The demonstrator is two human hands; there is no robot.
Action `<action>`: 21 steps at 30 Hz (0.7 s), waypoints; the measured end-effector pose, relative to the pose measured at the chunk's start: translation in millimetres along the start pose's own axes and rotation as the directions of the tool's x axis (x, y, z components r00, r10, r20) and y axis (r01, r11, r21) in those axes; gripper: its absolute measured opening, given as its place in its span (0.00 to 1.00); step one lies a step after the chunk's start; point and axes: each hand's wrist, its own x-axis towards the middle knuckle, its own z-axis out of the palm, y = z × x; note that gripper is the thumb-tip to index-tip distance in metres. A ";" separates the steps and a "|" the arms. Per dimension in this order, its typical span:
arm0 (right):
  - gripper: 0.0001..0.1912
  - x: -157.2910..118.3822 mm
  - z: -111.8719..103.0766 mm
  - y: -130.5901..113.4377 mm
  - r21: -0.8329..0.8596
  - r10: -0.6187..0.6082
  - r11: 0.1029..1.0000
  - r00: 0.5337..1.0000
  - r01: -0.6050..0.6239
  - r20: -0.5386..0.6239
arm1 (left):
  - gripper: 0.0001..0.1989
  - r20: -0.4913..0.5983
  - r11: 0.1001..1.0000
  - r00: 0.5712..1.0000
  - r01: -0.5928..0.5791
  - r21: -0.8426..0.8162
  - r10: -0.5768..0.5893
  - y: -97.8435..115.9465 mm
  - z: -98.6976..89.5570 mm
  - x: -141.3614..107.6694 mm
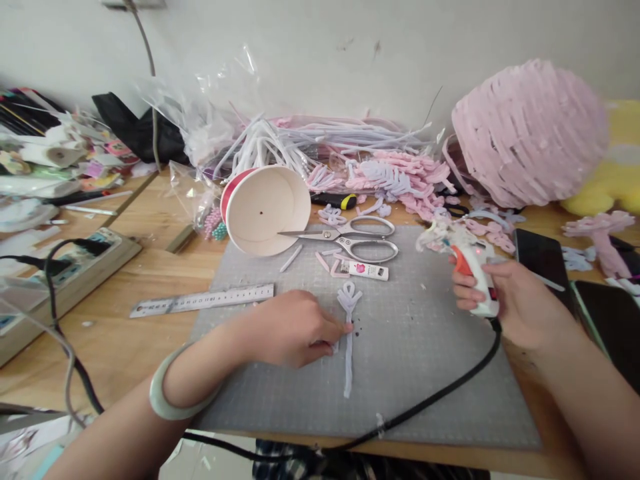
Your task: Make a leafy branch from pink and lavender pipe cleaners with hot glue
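Note:
My right hand (520,300) is wrapped round a white hot glue gun (481,277) with an orange trigger, raised over the right side of the mat. Its cord runs down and left across the mat's front. Dried glue clings round the nozzle, which points left. On the grey cutting mat (415,373) lies a pale lilac pipe cleaner (349,360), its upper end bent into small loops. My left hand (300,330) has its fingers curled, with the index fingertip pressing the stem below the loops. Just above lie a lighter (369,269), short pipe cleaner offcuts and silver scissors (345,233).
A steel ruler (203,300) lies left of the mat. Behind stand a tipped paper bucket (267,210), bundled pipe cleaners (340,137) and a pink wrapped ball (530,133). Phones (543,257) lie at right, a power strip (75,287) at left.

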 end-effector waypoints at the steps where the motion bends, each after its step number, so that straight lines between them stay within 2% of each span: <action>1: 0.08 -0.5 4.2 3.4 -0.126 -0.035 0.992 0.999 0.031 -0.029 | 0.11 -0.006 1.000 1.000 -0.001 0.013 0.001 1.0 -0.4 0.4; 2: 0.12 -1.3 8.8 6.6 -0.292 -0.077 0.955 0.993 0.049 -0.085 | 0.10 -0.009 1.000 1.000 -0.002 0.026 0.002 1.9 -0.8 0.8; 4: 0.17 -4.3 18.4 10.9 -0.617 -0.187 0.786 0.964 0.031 -0.189 | 0.08 -0.005 0.999 1.000 -0.001 0.054 0.002 3.7 -1.6 1.8; 5: 0.18 -6.4 22.9 11.9 -0.724 -0.236 0.689 0.951 0.020 -0.199 | 0.07 0.002 0.998 1.000 0.001 0.067 -0.002 4.4 -1.9 2.4; 7: 0.14 -11.4 30.2 12.7 -0.844 -0.288 0.533 0.950 0.057 -0.118 | 0.07 0.020 0.996 1.000 0.008 0.085 -0.009 5.3 -2.1 3.1; 10: 0.10 -17.7 35.7 14.6 -0.909 -0.316 0.355 0.943 0.217 0.102 | 0.09 0.024 0.996 1.000 0.012 0.087 -0.014 5.5 -1.2 3.2; 13: 0.09 -19.9 37.0 19.7 -0.928 -0.378 0.167 0.891 0.334 0.253 | 0.07 -0.004 0.997 1.000 0.005 0.075 -0.005 4.9 -0.1 2.3; 16: 0.09 -19.2 37.3 24.6 -0.927 -0.422 0.028 0.845 0.375 0.329 | 0.06 -0.010 0.997 1.000 0.007 0.074 -0.006 4.5 0.6 1.6; 21: 0.10 -17.7 37.4 26.9 -0.919 -0.421 -0.089 0.822 0.383 0.383 | 0.05 -0.042 0.998 0.999 0.011 0.067 -0.009 4.2 1.7 1.1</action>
